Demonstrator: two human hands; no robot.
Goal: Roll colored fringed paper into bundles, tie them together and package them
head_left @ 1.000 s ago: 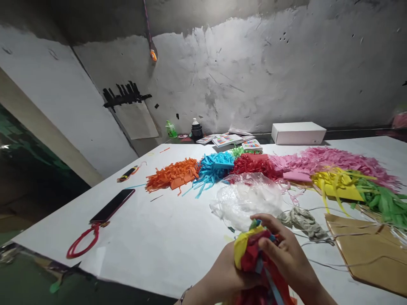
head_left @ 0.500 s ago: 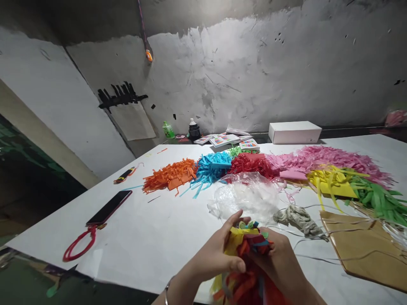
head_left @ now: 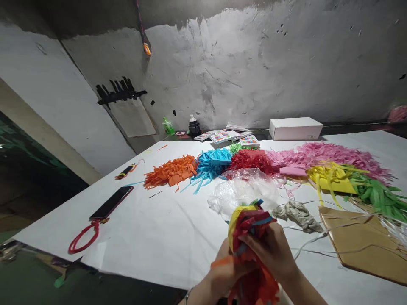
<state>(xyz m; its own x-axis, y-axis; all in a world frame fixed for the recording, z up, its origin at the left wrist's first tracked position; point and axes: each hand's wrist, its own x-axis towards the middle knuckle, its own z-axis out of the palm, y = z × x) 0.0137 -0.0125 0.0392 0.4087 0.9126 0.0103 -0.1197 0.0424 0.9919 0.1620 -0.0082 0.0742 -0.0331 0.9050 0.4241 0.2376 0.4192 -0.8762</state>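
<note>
A bundle of coloured paper strips [head_left: 249, 224], mostly red, yellow and orange with bits of blue and green, is upright between my hands at the bottom centre. My left hand [head_left: 222, 275] is closed round its lower left side, partly blurred, with an orange strip over the fingers. My right hand [head_left: 273, 250] grips the bundle from the right, thumb pressed across the red strips. Just beyond the bundle lies a crumpled clear plastic bag [head_left: 244, 188], and a grey cloth [head_left: 299, 216] rests to its right.
Across the white table [head_left: 152, 237] runs a row of fringed paper: orange [head_left: 171, 169], blue [head_left: 211, 165], red [head_left: 252, 162], pink [head_left: 337, 159], yellow [head_left: 330, 176] and green [head_left: 381, 197]. A phone [head_left: 111, 203] lies left, brown card [head_left: 365, 245] right, a white box [head_left: 295, 129] behind.
My left hand has moved down from the top of the bundle and closed lower on it. The bundle's top is tilted and gathered differently, higher in view. The camera view has shifted slightly.
</note>
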